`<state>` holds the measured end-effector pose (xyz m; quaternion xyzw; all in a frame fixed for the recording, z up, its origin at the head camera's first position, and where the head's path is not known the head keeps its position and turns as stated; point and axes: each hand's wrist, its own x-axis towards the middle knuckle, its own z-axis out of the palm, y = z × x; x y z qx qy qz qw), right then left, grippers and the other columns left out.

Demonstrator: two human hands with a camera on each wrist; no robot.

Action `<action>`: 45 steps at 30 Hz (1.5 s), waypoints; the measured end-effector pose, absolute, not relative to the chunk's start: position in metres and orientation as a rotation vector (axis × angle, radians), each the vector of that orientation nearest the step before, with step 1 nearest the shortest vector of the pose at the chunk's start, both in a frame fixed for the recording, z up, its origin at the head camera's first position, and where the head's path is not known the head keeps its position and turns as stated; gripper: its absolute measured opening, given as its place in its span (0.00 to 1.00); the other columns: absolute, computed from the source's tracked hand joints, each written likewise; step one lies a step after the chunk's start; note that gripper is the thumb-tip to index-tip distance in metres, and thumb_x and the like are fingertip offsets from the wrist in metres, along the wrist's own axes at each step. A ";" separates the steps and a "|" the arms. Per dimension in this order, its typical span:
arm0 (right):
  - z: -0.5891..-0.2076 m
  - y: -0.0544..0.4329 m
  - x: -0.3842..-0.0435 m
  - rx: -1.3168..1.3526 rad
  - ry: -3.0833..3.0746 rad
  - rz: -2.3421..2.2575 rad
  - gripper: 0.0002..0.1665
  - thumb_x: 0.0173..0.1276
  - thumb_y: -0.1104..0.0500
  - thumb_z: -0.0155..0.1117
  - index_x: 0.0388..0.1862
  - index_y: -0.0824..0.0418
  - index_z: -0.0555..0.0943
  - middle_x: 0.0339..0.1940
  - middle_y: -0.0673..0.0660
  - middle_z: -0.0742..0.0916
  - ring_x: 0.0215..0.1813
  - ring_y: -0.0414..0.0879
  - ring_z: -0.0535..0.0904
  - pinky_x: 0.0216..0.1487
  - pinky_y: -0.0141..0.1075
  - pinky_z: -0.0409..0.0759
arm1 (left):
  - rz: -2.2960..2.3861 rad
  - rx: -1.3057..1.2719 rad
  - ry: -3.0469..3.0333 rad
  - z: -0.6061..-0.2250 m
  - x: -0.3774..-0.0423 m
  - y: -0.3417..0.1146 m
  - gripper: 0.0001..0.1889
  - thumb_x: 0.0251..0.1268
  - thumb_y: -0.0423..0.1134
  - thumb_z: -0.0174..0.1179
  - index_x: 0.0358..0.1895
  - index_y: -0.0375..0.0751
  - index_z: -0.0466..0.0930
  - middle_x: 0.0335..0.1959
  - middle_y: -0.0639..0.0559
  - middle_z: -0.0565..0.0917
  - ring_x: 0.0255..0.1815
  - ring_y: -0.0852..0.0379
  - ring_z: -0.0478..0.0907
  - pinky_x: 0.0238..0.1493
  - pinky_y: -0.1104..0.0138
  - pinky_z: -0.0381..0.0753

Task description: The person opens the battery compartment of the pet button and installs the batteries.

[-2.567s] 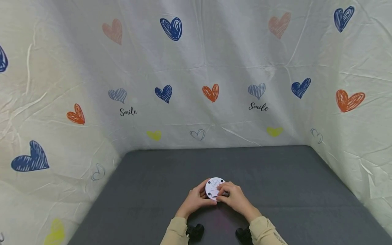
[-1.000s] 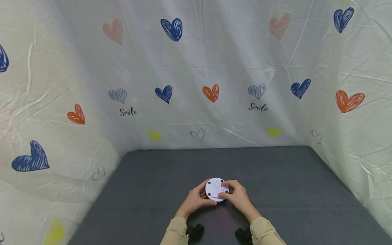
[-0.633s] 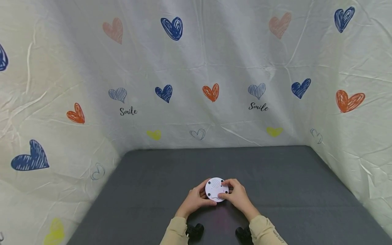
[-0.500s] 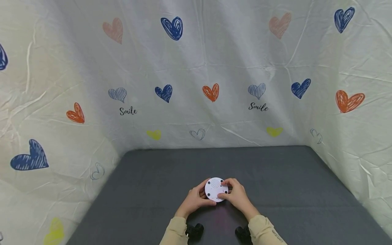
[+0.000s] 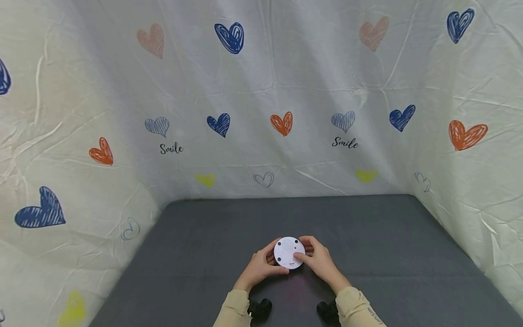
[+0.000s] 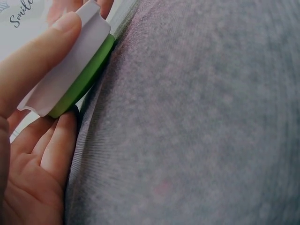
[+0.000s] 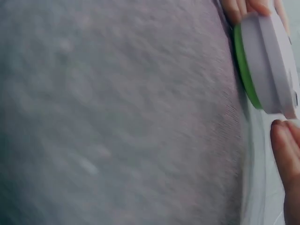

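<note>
A round white device (image 5: 287,251) with several black feet and a patch of small holes is held above the table, its perforated face upward. Its underside is green, as the wrist views show; its exact kind I cannot tell. My left hand (image 5: 260,267) grips the left rim, thumb (image 6: 68,23) on the white side and fingers under the green part. Beside the right rim is my right hand (image 5: 320,260), its thumb over the face in the head view. In the right wrist view, its fingertips (image 7: 279,131) stand slightly apart from the device (image 7: 267,61).
A dark grey cloth-covered table (image 5: 204,254) lies under both hands. White curtains (image 5: 261,91) printed with hearts and "Smile" rise at the back and sides. Black wrist mounts (image 5: 260,309) sit at the cuffs.
Earlier my right fingers pinched a small rectangular cover on the device, then pressed on its face. Now the face looks flush, and the fingers have moved off to the right rim.
</note>
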<state>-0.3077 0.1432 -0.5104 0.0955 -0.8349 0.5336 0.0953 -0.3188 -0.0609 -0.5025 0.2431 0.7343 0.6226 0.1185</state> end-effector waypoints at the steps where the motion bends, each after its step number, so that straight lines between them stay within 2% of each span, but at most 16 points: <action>1: -0.510 0.145 -0.308 0.263 -2.485 1.573 0.26 0.57 0.58 0.70 0.51 0.68 0.75 0.43 0.58 0.81 0.45 0.51 0.78 0.45 0.42 0.79 | 1.821 0.711 2.148 -0.502 -0.319 -0.061 0.45 0.46 0.30 0.72 0.69 0.34 0.56 0.64 0.39 0.66 0.60 0.51 0.69 0.52 0.66 0.74; 6: -0.507 0.153 -0.312 0.186 -2.589 1.544 0.18 0.65 0.53 0.62 0.44 0.67 0.79 0.34 0.54 0.83 0.34 0.46 0.80 0.36 0.38 0.79 | 1.830 0.712 2.141 -0.504 -0.321 -0.061 0.46 0.44 0.29 0.72 0.69 0.34 0.57 0.64 0.39 0.66 0.60 0.50 0.69 0.52 0.66 0.74; 11: -0.504 0.158 -0.315 0.148 -2.582 1.926 0.22 0.70 0.53 0.55 0.43 0.74 0.77 0.24 0.58 0.81 0.24 0.46 0.80 0.26 0.37 0.81 | 1.842 0.710 2.137 -0.518 -0.329 -0.061 0.47 0.42 0.29 0.73 0.70 0.36 0.57 0.65 0.40 0.66 0.61 0.50 0.68 0.52 0.65 0.74; 16: -0.502 0.160 -0.314 0.081 -2.566 2.265 0.29 0.74 0.49 0.47 0.50 0.79 0.70 0.23 0.64 0.81 0.23 0.50 0.82 0.25 0.39 0.82 | 1.821 0.723 2.171 -0.530 -0.334 -0.060 0.48 0.42 0.32 0.74 0.70 0.42 0.58 0.65 0.45 0.66 0.61 0.53 0.68 0.53 0.66 0.73; 21: -0.500 0.160 -0.313 0.040 -2.522 2.445 0.34 0.75 0.47 0.43 0.58 0.80 0.60 0.24 0.67 0.81 0.25 0.55 0.83 0.27 0.41 0.82 | 1.777 0.748 2.200 -0.532 -0.333 -0.061 0.49 0.42 0.36 0.75 0.71 0.44 0.57 0.65 0.47 0.66 0.62 0.54 0.67 0.54 0.67 0.72; 24: -0.499 0.159 -0.313 0.024 -2.515 2.474 0.34 0.75 0.47 0.43 0.57 0.80 0.60 0.24 0.66 0.81 0.24 0.55 0.83 0.27 0.41 0.82 | 1.759 0.773 2.196 -0.530 -0.332 -0.061 0.50 0.42 0.37 0.75 0.72 0.44 0.55 0.66 0.48 0.65 0.63 0.56 0.65 0.54 0.68 0.72; 28: -0.495 0.160 -0.313 0.038 -2.518 2.479 0.31 0.74 0.47 0.45 0.52 0.77 0.63 0.23 0.63 0.80 0.23 0.51 0.82 0.27 0.39 0.82 | 1.738 0.870 2.182 -0.525 -0.330 -0.061 0.51 0.44 0.34 0.73 0.73 0.46 0.52 0.65 0.44 0.65 0.61 0.56 0.67 0.52 0.68 0.73; 31: -0.492 0.161 -0.314 0.060 -2.500 2.488 0.29 0.73 0.47 0.47 0.49 0.75 0.63 0.24 0.62 0.78 0.23 0.49 0.81 0.29 0.39 0.82 | 1.683 0.914 2.214 -0.516 -0.327 -0.060 0.52 0.46 0.33 0.72 0.74 0.52 0.48 0.64 0.42 0.66 0.58 0.56 0.71 0.51 0.66 0.74; 33: -0.489 0.164 -0.314 0.065 -2.485 2.486 0.29 0.72 0.46 0.49 0.49 0.74 0.63 0.26 0.63 0.77 0.24 0.48 0.81 0.31 0.40 0.82 | 1.608 0.901 2.268 -0.507 -0.324 -0.058 0.51 0.49 0.36 0.70 0.74 0.57 0.47 0.63 0.43 0.69 0.55 0.57 0.73 0.51 0.63 0.75; 35: -0.488 0.166 -0.314 0.062 -2.474 2.479 0.31 0.71 0.46 0.51 0.50 0.75 0.63 0.28 0.64 0.77 0.24 0.49 0.81 0.32 0.41 0.82 | 1.493 0.860 2.351 -0.499 -0.321 -0.057 0.46 0.56 0.43 0.66 0.73 0.60 0.45 0.63 0.45 0.69 0.54 0.60 0.74 0.56 0.58 0.71; 39: -0.489 0.170 -0.315 0.039 -2.430 2.492 0.34 0.69 0.46 0.54 0.53 0.76 0.63 0.31 0.65 0.79 0.27 0.49 0.80 0.35 0.43 0.82 | 1.355 0.780 2.437 -0.488 -0.317 -0.055 0.35 0.67 0.55 0.50 0.73 0.61 0.44 0.63 0.43 0.68 0.49 0.57 0.78 0.53 0.57 0.73; 40: -0.489 0.170 -0.315 0.035 -2.413 2.499 0.35 0.69 0.46 0.55 0.53 0.77 0.63 0.32 0.66 0.79 0.27 0.50 0.80 0.35 0.43 0.82 | 1.359 0.758 2.439 -0.486 -0.317 -0.054 0.33 0.69 0.56 0.47 0.73 0.62 0.44 0.64 0.42 0.66 0.49 0.56 0.78 0.52 0.58 0.74; 41: -0.489 0.171 -0.315 0.025 -2.398 2.507 0.35 0.68 0.46 0.55 0.54 0.77 0.63 0.33 0.67 0.80 0.28 0.50 0.81 0.36 0.43 0.82 | 1.382 0.746 2.431 -0.485 -0.316 -0.053 0.32 0.70 0.56 0.45 0.73 0.61 0.45 0.66 0.41 0.64 0.50 0.54 0.77 0.47 0.60 0.78; 45: -0.487 0.172 -0.314 -0.014 -2.351 2.512 0.36 0.66 0.46 0.58 0.57 0.76 0.64 0.36 0.67 0.81 0.32 0.53 0.81 0.38 0.44 0.82 | 1.498 0.697 2.384 -0.484 -0.317 -0.050 0.28 0.73 0.55 0.40 0.73 0.59 0.48 0.67 0.38 0.61 0.52 0.49 0.76 0.44 0.63 0.79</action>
